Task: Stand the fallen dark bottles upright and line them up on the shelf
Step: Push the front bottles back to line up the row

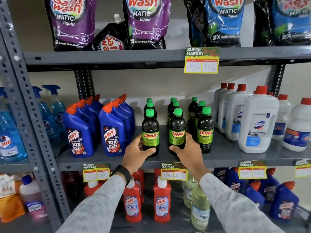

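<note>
Several dark bottles with green caps and green "SUNNY" labels stand upright in three rows on the grey middle shelf (218, 157). My left hand (137, 153) is wrapped around the base of the front bottle of the left row (150, 130). My right hand (188, 149) grips the base of the front bottle of the middle row (177, 130). The front bottle of the right row (205, 130) stands free, just right of my right hand. Behind each front bottle two more dark bottles stand in line.
Blue Harpic bottles (112, 132) crowd the shelf just left of my left hand. White Domex bottles (257, 125) stand to the right. Detergent pouches (74, 22) fill the shelf above. Red cleaner bottles (161, 200) sit on the shelf below. Price tags (174, 171) hang on the shelf edge.
</note>
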`<state>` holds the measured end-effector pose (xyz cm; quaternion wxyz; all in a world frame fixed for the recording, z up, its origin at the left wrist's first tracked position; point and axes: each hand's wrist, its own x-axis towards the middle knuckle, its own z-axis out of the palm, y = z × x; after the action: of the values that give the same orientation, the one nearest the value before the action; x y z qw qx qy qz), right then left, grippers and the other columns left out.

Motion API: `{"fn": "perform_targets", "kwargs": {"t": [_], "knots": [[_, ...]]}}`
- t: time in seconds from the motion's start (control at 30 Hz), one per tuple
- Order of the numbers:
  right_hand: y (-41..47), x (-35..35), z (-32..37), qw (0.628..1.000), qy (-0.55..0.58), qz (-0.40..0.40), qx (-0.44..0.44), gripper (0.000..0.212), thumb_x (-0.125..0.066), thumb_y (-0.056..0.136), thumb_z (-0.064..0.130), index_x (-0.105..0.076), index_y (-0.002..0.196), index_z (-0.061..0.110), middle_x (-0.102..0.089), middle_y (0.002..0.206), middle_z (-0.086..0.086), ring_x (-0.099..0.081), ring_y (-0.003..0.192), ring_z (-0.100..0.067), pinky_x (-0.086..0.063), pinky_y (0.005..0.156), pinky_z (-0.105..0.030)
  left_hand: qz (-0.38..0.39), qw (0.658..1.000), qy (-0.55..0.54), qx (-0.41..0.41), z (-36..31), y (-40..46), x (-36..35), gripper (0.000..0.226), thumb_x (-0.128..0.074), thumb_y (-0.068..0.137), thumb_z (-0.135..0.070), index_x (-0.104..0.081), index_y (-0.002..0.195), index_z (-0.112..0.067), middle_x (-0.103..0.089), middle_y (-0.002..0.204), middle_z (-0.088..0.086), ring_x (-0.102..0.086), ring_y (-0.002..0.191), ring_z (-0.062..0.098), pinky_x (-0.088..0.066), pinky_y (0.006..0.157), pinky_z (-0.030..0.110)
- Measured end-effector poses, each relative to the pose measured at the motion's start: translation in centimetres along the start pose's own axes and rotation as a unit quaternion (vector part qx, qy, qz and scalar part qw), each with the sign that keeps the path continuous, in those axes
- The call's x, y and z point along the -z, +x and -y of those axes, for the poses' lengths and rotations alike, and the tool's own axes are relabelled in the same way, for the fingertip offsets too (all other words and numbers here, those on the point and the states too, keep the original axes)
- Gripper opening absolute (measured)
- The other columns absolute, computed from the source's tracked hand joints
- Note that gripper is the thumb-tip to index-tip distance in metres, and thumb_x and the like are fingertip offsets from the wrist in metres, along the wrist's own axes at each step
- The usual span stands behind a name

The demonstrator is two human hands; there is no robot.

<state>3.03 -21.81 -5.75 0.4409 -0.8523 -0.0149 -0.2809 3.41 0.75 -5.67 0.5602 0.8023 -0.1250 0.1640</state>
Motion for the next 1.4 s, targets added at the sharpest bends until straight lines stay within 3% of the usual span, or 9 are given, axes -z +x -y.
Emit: {"fn": "perform_targets", "kwargs": {"t": [0.27, 0.47, 0.6, 0.67, 0.77, 0.83, 0.93, 1.1, 1.4], "knots": [[-0.5, -0.4, 0.2, 0.999, -0.023, -0.033, 0.005, 0.068, -0.086, 0.079, 0.038, -0.051, 0.135, 0.020, -0.059, 0.098, 0.015, -0.056, 0.089, -0.009, -0.045, 0.080, -0.028, -0.031, 0.999, 0.008, -0.006, -0.2, -0.1, -0.6, 0.083, -0.088, 0.078, -0.025, -0.047, 0.150, -0.022, -0.063, 0.128, -0.008, -0.062, 0.116, 0.008, -0.049, 0.099, 0.024], [-0.6, -0.4, 0.4, 0.998, -0.041, -0.046, 0.005, 0.065, -0.086, 0.079, 0.040, -0.052, 0.130, 0.019, -0.070, 0.106, 0.005, -0.066, 0.097, -0.018, -0.044, 0.077, -0.030, -0.040, 0.999, 0.021, -0.005, -0.3, -0.3, -0.8, 0.082, -0.088, 0.076, -0.025, -0.049, 0.148, -0.026, -0.063, 0.120, -0.018, -0.060, 0.097, -0.021, -0.047, 0.089, 0.009], [-1.0, 0.0, 0.4, 0.999, -0.037, -0.020, 0.022, 0.077, -0.084, 0.080, 0.041, -0.046, 0.143, 0.020, -0.069, 0.121, 0.003, -0.065, 0.113, -0.020, -0.046, 0.086, -0.031, -0.052, 0.997, 0.044, -0.017, -0.6, -1.1, -1.1, 0.089, -0.085, 0.079, -0.032, -0.039, 0.154, -0.031, -0.063, 0.127, -0.022, -0.059, 0.116, -0.010, -0.047, 0.106, 0.024], [-1.4, 0.8, 0.0, 0.999, -0.029, -0.007, 0.021, 0.086, -0.082, 0.083, 0.041, -0.038, 0.154, 0.018, -0.065, 0.134, 0.002, -0.060, 0.123, -0.019, -0.049, 0.100, -0.037, -0.132, 0.990, 0.037, -0.019, -0.9, -2.2, -1.4, 0.083, -0.079, 0.085, -0.032, -0.037, 0.156, -0.028, -0.058, 0.144, -0.009, -0.055, 0.130, 0.006, -0.046, 0.111, 0.033], [-1.8, 2.9, -1.0, 0.994, -0.004, -0.107, 0.026, 0.062, -0.074, 0.093, 0.020, -0.050, 0.149, 0.016, -0.069, 0.124, 0.003, -0.065, 0.104, -0.005, -0.054, 0.099, -0.042, -0.269, 0.956, 0.048, -0.106, -1.9, -4.5, -2.8, 0.044, -0.067, 0.095, -0.023, -0.059, 0.138, -0.025, -0.069, 0.124, -0.005, -0.067, 0.108, 0.005, -0.059, 0.092, 0.030], [-1.7, 4.5, -1.8, 0.980, 0.013, -0.191, 0.049, 0.050, -0.067, 0.092, 0.004, -0.057, 0.139, 0.017, -0.064, 0.112, 0.006, -0.061, 0.089, -0.002, -0.056, 0.090, -0.042, -0.230, 0.957, 0.074, -0.159, -3.1, -5.3, -4.4, 0.030, -0.063, 0.098, -0.019, -0.066, 0.126, -0.029, -0.073, 0.111, -0.008, -0.070, 0.097, 0.004, -0.060, 0.082, 0.023], [-0.5, 6.4, -3.1, 0.974, 0.021, -0.219, 0.044, 0.061, -0.071, 0.085, 0.002, -0.049, 0.140, 0.015, -0.052, 0.127, -0.004, -0.056, 0.112, -0.021, -0.049, 0.099, -0.043, -0.096, 0.980, 0.116, -0.128, -5.1, -5.1, -7.5, 0.047, -0.063, 0.098, -0.028, -0.055, 0.144, -0.025, -0.067, 0.135, 0.001, -0.065, 0.119, 0.010, -0.054, 0.098, 0.027], [2.3, 8.1, -4.7, 0.999, 0.027, -0.041, -0.021, 0.094, -0.094, 0.070, 0.026, -0.042, 0.147, 0.014, -0.057, 0.139, -0.004, -0.050, 0.133, -0.026, -0.043, 0.109, -0.045, -0.015, 0.993, 0.120, -0.010, -6.5, -2.5, -10.7, 0.098, -0.072, 0.090, -0.036, -0.010, 0.164, -0.018, -0.051, 0.153, 0.003, -0.049, 0.139, 0.023, -0.040, 0.112, 0.034], [3.2, 9.7, -7.6, 0.999, 0.038, -0.001, -0.004, 0.087, -0.093, 0.071, 0.024, -0.044, 0.142, 0.025, -0.058, 0.111, 0.017, -0.057, 0.107, -0.008, -0.043, 0.092, -0.028, -0.035, 0.998, 0.046, -0.006, -4.7, -0.2, -12.1, 0.077, -0.081, 0.083, -0.026, -0.044, 0.151, -0.026, -0.064, 0.130, -0.011, -0.059, 0.123, 0.010, -0.047, 0.109, 0.036]]}}
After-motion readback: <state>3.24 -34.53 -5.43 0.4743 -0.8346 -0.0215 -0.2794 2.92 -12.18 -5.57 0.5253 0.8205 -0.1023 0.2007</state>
